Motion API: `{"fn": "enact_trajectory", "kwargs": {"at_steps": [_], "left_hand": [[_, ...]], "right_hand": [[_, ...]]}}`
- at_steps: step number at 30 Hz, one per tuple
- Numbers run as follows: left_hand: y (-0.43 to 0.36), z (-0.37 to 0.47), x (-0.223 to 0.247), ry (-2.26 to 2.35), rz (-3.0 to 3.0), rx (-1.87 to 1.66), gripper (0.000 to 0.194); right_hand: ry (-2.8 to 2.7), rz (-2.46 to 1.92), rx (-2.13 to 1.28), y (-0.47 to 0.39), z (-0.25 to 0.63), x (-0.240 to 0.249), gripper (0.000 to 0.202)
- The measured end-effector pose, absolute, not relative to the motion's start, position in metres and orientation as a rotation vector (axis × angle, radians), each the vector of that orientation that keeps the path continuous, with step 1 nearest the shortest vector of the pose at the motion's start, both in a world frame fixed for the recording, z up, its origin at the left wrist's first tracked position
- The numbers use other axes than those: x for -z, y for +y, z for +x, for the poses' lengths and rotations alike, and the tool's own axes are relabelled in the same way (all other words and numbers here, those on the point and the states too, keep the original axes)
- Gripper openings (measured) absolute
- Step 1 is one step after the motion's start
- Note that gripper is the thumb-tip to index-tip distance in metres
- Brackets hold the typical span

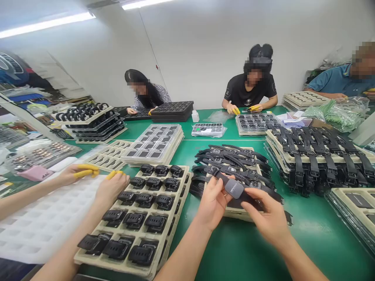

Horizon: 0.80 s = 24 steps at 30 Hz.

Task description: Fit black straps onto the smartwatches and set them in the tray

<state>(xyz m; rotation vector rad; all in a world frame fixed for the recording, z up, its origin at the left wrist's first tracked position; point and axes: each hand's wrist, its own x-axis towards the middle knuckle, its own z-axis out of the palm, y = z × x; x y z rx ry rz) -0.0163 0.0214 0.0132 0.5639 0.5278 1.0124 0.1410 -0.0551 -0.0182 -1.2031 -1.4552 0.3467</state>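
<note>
Between my two hands is a smartwatch (234, 189) with a dark grey face bearing pale lettering and a black strap. My left hand (213, 201) has its fingers closed on the strap side, left of the face. At the opposite side, my right hand (266, 212) pinches the watch between thumb and fingers. Right behind and below it, a beige tray (238, 213) carries several black-strapped watches (252, 173), their straps lying across one another. To the left, a stacked beige tray (184, 183) holds rows of watches (145, 199) with curled straps.
A neighbour's hands (115, 183) with yellow finger covers reach in from the left over a white moulded sheet (55, 218). Stacked trays of watches (316, 150) stand at the right, more trays (152, 144) behind. Several co-workers sit across the green table (310, 230).
</note>
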Motion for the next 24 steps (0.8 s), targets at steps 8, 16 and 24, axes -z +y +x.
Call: {"fn": "enact_trajectory", "kwargs": {"at_steps": [8,16,24], "left_hand": [[0.018,-0.025,-0.016,0.414,0.747,-0.692,0.025],[0.010,-0.025,-0.021,0.404,0.932,-0.455,0.029],[0.017,-0.022,-0.024,0.475,0.630,-0.952,0.032]], "right_hand": [[-1.113,-1.142,-0.939,-0.058,0.137,0.008,0.042],[-0.883,-1.120,-1.094,-0.057,0.130,0.016,0.050],[-0.831,-1.107,-1.170,-0.056,0.140,0.002,0.032]]}}
